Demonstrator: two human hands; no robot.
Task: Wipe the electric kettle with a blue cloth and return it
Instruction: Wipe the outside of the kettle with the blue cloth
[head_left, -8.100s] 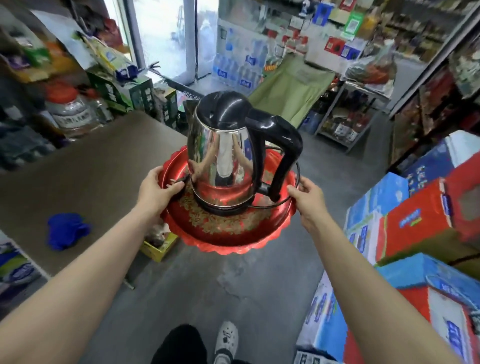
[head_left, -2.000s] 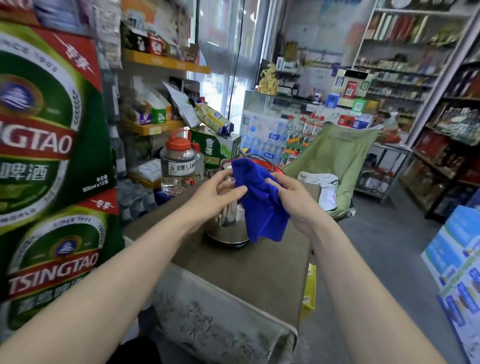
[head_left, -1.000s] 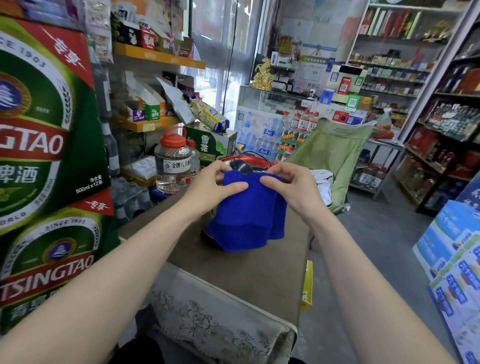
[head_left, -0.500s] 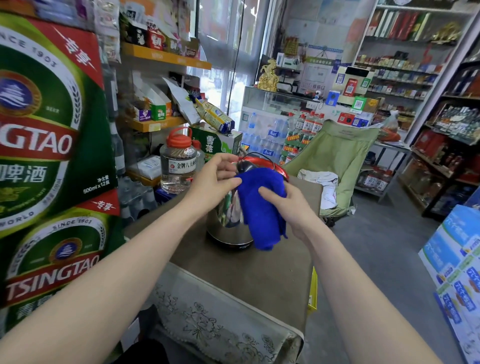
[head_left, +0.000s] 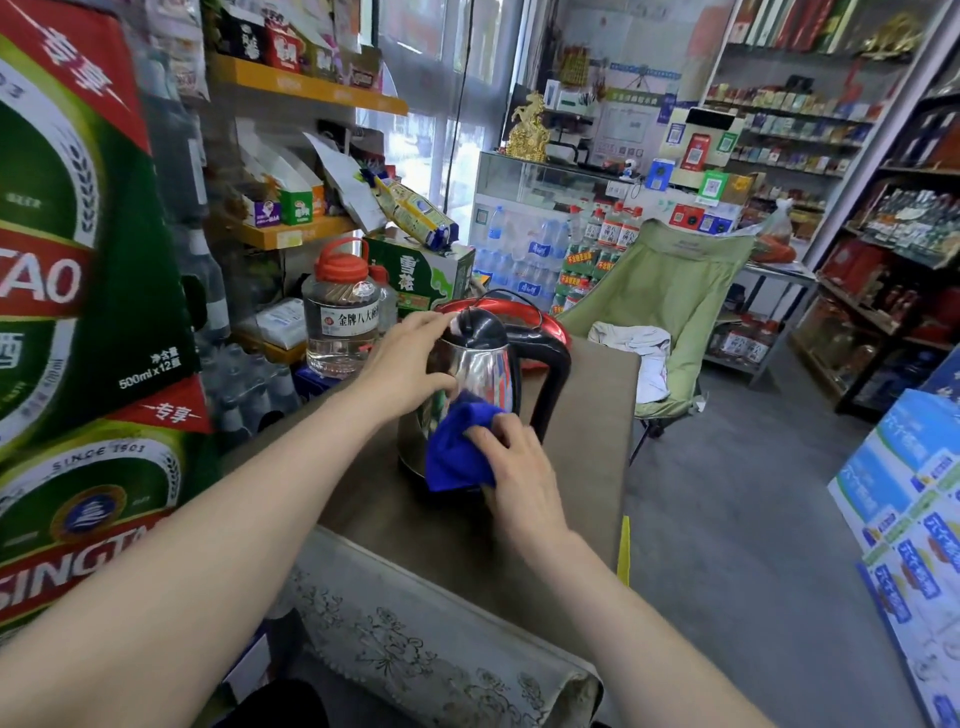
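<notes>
Since half a second ago the bunched blue cloth (head_left: 456, 449) has dropped from the upper wall of the steel electric kettle (head_left: 480, 371), which has a black lid and handle, to its lower wall near the base.

- Right hand (head_left: 514, 470) grip: fingers curled over the cloth, pressing it onto the metal.
- Left hand (head_left: 408, 364) grip: fingers wrapped over the kettle's lid edge, thumb on the near wall, bracing it upright.
- Kettle stands on the brown cloth-covered counter (head_left: 587, 415), with its handle on the right side.
- Round red tray (head_left: 535, 318) lies just behind the kettle. Cannot tell whether they touch.
- Clear jar with red cap (head_left: 340, 317) stands left of the kettle, apart from it.

Progress, judged: wiping is under way, probably mid-stage. The near wall is getting a pass from top to bottom. Whether the far wall, handle and lid are done cannot be told. Left to do: finish round the body, put down the cloth, set the kettle back on the red tray and likely take it back to its place. The return step is not yet begun.
</notes>
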